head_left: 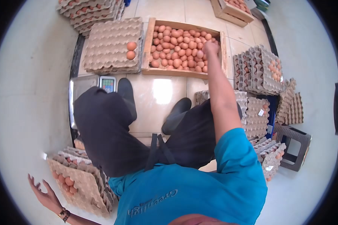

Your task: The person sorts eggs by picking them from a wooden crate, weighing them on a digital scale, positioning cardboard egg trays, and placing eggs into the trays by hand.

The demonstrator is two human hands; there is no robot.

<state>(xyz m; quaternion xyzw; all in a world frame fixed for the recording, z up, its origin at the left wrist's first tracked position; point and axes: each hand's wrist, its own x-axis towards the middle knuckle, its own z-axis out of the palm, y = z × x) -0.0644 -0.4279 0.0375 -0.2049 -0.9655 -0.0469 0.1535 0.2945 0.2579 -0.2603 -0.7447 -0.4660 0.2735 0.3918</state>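
Observation:
My right hand [211,47] reaches into the right side of a wooden crate [148,45] filled with loose brown eggs [180,43]. Its fingers point down among the eggs near the crate's far right corner and are mostly hidden, so I cannot tell whether they grip one. Off to the lower left, my left hand [45,195] is raised with its fingers spread and nothing in it. Nearest to it is a tilted stack of egg trays [86,187] with several eggs on it. Left of the crate lies a stack of cardboard egg trays [110,45]; two eggs [131,50] sit on its top tray.
A scale [84,88] with a lit display [107,84] stands by my left leg. More egg-tray stacks [257,71] line the right side, near a grey plastic crate [294,148]. Other trays [92,15] and a second wooden crate [233,13] are at the back.

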